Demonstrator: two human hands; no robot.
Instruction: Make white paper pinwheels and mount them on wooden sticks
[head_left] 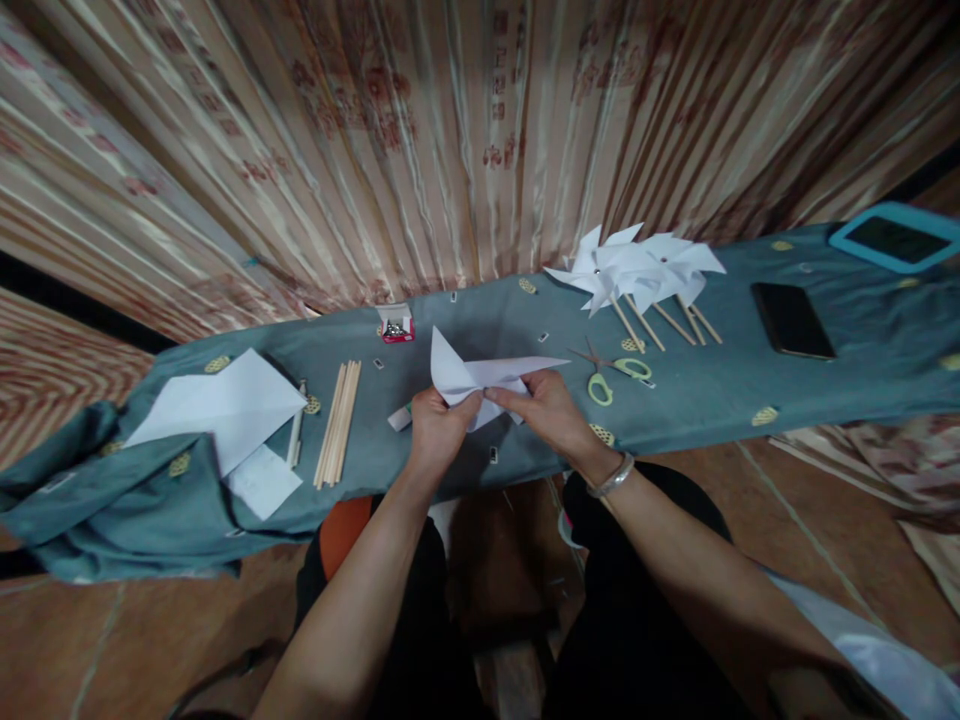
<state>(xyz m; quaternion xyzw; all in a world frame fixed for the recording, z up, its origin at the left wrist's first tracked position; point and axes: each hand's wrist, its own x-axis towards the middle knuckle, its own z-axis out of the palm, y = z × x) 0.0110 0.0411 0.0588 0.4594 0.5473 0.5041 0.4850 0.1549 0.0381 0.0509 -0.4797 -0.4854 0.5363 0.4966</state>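
Observation:
A white paper pinwheel (491, 374), its corners folded in toward the middle, is held just above the cloth-covered table. My left hand (442, 425) grips its left side, thumb pressed near the centre. On the right side my right hand (547, 405) pinches the paper, its thumb meeting the other one at the centre. One pointed blade stands up at the left and another stretches out to the right. Partly behind my left hand lies a small whitish tube-like item (400, 417). Scissors (611, 375) with light green handles lie open to the right of my right hand.
Several finished pinwheels (637, 268) on sticks lie at the back right, near a black phone (793, 320) and a blue-framed tablet (896, 238). A small red box of metal pins (397, 325) stands behind. Wooden sticks (339, 425), a pen (297, 430) and paper sheets (251, 395) lie left.

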